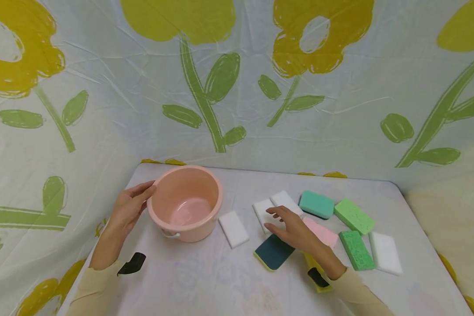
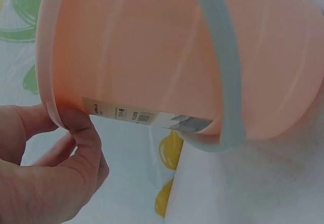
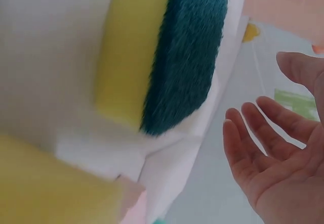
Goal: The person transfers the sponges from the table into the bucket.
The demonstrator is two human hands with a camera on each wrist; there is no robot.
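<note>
A pink bucket (image 1: pixel 197 230) stands upright on the left part of the table. My left hand (image 1: pixel 128 206) pinches its rim between thumb and fingers, as the left wrist view shows, where the bucket's label (image 2: pixel 142 115) and pale handle (image 2: pixel 230 82) are also visible. Above the sponges hovers my right hand (image 1: pixel 294 228), fingers loosely bent and apart, holding nothing. Just below it lies a yellow sponge with a dark green scouring side (image 1: pixel 274 252). Two white sponges (image 1: pixel 263 215) lie beyond that hand, and a pink sponge (image 1: pixel 321 232) is partly hidden behind it.
Between bucket and right hand lies a white sponge (image 1: pixel 234 229). Farther right are a teal sponge (image 1: pixel 317 203), a light green sponge (image 1: pixel 354 216), a green sponge (image 1: pixel 357 251) and another white sponge (image 1: pixel 385 253). A yellow sponge (image 1: pixel 323 289) sits under the right wrist. Flowered cloth (image 1: pixel 237 109) surrounds the table.
</note>
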